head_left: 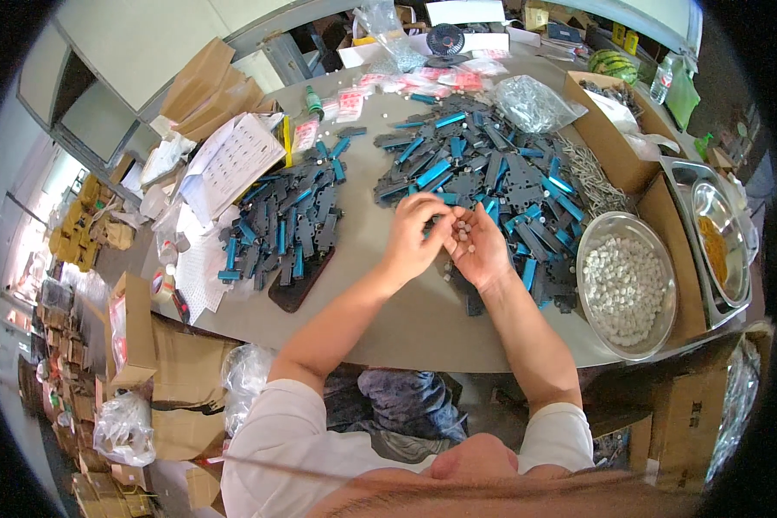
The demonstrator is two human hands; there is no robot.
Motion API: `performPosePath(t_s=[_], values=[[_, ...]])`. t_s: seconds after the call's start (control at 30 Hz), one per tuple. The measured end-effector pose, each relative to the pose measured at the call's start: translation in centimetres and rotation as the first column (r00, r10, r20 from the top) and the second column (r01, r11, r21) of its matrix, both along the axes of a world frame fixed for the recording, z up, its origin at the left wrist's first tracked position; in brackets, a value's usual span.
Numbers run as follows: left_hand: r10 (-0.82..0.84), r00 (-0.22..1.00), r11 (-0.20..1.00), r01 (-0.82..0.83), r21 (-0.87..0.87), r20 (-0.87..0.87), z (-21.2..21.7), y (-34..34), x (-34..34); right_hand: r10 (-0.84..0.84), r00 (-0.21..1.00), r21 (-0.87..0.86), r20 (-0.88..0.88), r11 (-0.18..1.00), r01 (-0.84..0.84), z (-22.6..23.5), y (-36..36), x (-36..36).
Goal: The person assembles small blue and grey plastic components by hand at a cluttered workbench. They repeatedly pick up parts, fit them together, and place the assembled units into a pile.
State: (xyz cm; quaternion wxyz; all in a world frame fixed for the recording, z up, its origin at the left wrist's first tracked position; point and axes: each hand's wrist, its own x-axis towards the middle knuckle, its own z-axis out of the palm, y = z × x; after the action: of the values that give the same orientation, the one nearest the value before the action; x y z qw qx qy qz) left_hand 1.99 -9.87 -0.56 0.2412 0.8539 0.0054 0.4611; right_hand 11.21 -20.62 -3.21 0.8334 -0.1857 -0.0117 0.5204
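Small white round pieces (464, 231) rest in the cupped, palm-up right hand (477, 246); the left hand (414, 229) pinches one, too small to show any axis.

We saw small pink-and-white packets (423, 82) strewn at the table's (406, 332) far edge, a crumpled clear plastic bag (535, 102) just right of them, brown cardboard boxes (609, 129) along its right side, a white printed sheet (233, 160) on its left corner.
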Motion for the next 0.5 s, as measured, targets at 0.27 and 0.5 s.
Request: performPosePath(t_s=[0.27,0.5], values=[[-0.123,0.897,0.982,0.050,-0.180,-0.424,-5.3,-2.9,-4.4,-0.126,0.978,-0.007,-0.166,0.992,0.127,-0.6,0.0,1.6],[-0.048,0.926,0.989,-0.009,-0.149,-0.375,-6.3,-2.1,-4.3,-0.045,0.999,-0.045,0.031,0.998,0.046,-0.3,-0.2,1.1]])
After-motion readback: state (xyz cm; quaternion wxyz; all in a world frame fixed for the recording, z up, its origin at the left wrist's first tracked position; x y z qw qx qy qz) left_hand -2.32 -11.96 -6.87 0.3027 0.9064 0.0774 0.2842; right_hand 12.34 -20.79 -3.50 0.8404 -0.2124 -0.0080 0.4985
